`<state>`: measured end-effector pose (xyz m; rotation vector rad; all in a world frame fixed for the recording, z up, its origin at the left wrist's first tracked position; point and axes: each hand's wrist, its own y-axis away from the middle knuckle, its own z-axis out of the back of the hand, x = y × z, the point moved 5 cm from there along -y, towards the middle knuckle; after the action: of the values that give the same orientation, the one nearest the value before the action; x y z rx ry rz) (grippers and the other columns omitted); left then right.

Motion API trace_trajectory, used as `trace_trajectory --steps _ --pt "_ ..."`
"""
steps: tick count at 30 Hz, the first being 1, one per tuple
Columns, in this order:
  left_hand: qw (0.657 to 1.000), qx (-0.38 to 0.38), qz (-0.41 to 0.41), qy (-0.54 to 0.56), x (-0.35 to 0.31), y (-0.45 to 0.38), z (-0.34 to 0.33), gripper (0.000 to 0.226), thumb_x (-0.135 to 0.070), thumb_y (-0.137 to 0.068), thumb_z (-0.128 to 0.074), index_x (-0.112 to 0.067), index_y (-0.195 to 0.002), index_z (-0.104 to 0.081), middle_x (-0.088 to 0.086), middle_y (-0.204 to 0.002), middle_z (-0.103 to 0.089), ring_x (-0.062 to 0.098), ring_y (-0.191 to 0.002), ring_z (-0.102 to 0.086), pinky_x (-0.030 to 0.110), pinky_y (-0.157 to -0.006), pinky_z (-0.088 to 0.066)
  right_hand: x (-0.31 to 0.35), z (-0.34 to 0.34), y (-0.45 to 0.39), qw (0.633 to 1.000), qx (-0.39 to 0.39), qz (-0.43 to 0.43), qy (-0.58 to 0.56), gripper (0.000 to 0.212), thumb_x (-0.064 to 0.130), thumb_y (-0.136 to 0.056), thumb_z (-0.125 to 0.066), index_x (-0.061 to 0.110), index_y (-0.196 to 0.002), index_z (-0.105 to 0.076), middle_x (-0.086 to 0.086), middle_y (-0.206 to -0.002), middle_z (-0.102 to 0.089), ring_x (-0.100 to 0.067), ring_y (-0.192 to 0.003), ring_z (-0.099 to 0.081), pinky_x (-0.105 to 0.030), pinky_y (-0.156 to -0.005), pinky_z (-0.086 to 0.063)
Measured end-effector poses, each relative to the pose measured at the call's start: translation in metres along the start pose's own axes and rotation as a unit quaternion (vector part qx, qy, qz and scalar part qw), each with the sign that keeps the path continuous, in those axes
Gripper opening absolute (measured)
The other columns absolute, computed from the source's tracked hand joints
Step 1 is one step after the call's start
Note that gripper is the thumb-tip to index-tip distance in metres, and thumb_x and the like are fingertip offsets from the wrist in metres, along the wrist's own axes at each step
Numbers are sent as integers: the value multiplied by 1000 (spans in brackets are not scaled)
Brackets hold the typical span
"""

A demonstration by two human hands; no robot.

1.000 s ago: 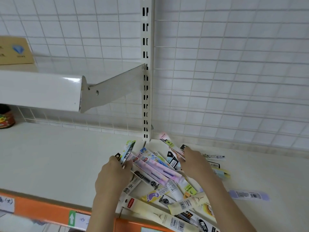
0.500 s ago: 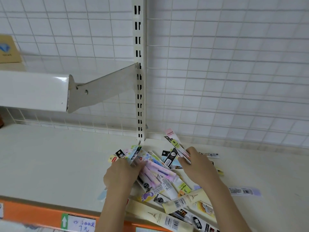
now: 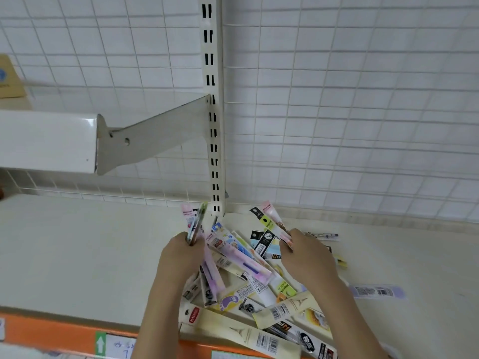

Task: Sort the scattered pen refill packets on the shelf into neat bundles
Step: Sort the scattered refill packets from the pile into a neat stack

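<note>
Fingers (image 3: pixel 193 244) of the left hand (image 3: pixel 181 257) are curled tight round a few upright refill packets (image 3: pixel 194 221), a pink one and a greenish one, tops sticking up above the fist near the slotted upright post (image 3: pixel 211 104). Right hand (image 3: pixel 308 257) pinches the lower end of another small bunch (image 3: pixel 269 220), a pink packet and a black-and-yellow one, angled up and to the left. Between and under both hands sits the messy pile of packets (image 3: pixel 248 286), all crossed over each other on the cream shelf (image 3: pixel 77 255), some hanging over the orange front edge (image 3: pixel 51 332). One lilac packet (image 3: pixel 375 292) lies off to the right by itself, and a loose pen (image 3: pixel 324 235) is further back near the wire grid wall (image 3: pixel 350 112). Upper shelf with its bracket (image 3: pixel 155 136) pokes in from the left.
</note>
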<state>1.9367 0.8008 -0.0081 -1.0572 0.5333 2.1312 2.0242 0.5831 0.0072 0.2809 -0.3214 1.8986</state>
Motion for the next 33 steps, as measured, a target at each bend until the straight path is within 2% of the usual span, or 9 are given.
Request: trace_trajectory --steps 4,9,13,15,19,23,27,30,33 --pt "998 -40 0 45 3 2 23 32 -20 -94 -43 -11 -64 -40 6 -59 -43 18 -51 -38 28 -48 -29 17 -3 -1 999 35 28 -24 10 20 -97 -37 15 -89 -33 5 -68 -36 -8 -58 -36 -24 -48 -23" --pt "994 -62 7 87 15 4 42 35 -27 -97 -40 3 -85 -55 10 -65 -61 21 -61 -56 27 -52 -37 37 -14 -5 998 41 50 -26 9 17 -97 -38 10 -102 -42 2 -74 -39 -9 -59 -38 -24 -49 -27" --pt "994 -76 33 73 30 6 48 33 -23 -95 -41 3 -80 -54 10 -61 -58 23 -58 -53 28 -52 -36 51 -21 -3 997 47 67 0 26 32 -96 -42 11 -112 -45 -4 -90 -58 -23 -80 -53 -29 -63 -36" --pt "994 -77 39 65 36 7 48 30 -22 -94 -41 2 -80 -54 12 -65 -58 25 -60 -53 29 -53 -36 54 -28 0 995 61 75 14 32 42 -93 -46 12 -107 -47 -4 -98 -61 -23 -86 -54 -29 -61 -35" --pt "995 -72 48 58 40 9 46 30 -22 -93 -40 -5 -68 -44 12 -61 -51 27 -58 -48 29 -53 -34 54 -32 5 995 81 61 -7 41 56 -85 -51 16 -87 -39 3 -78 -46 -20 -78 -46 -25 -49 -26" --pt "993 -68 57 76 36 10 40 30 -19 -91 -41 -13 -62 -36 5 -59 -43 22 -53 -38 28 -52 -29 47 -31 4 995 96 38 -7 39 53 -87 -52 16 -89 -39 0 -89 -48 -20 -80 -46 -30 -62 -34" --pt "995 -69 48 55 28 13 34 31 -26 -93 -44 -10 -67 -43 6 -60 -47 23 -57 -44 29 -54 -32 43 -28 0 996 87 34 -1 29 41 -90 -52 14 -99 -50 -4 -100 -50 -21 -86 -47 -29 -68 -35" --pt "997 -68 20 2 17 19 31 44 -47 -88 -52 -9 -66 -46 4 -60 -50 20 -58 -48 27 -50 -32 37 -19 -2 997 64 33 -4 18 32 -94 -49 15 -95 -45 5 -77 -41 -19 -77 -47 -25 -52 -31" --pt "997 -68 19 -36 12 18 27 39 -45 -83 -61 -13 -66 -45 3 -64 -51 15 -59 -48 25 -50 -32 26 -6 -1 999 29 26 -21 16 26 -95 -46 16 -91 -34 7 -68 -34 -18 -70 -44 -25 -47 -23"
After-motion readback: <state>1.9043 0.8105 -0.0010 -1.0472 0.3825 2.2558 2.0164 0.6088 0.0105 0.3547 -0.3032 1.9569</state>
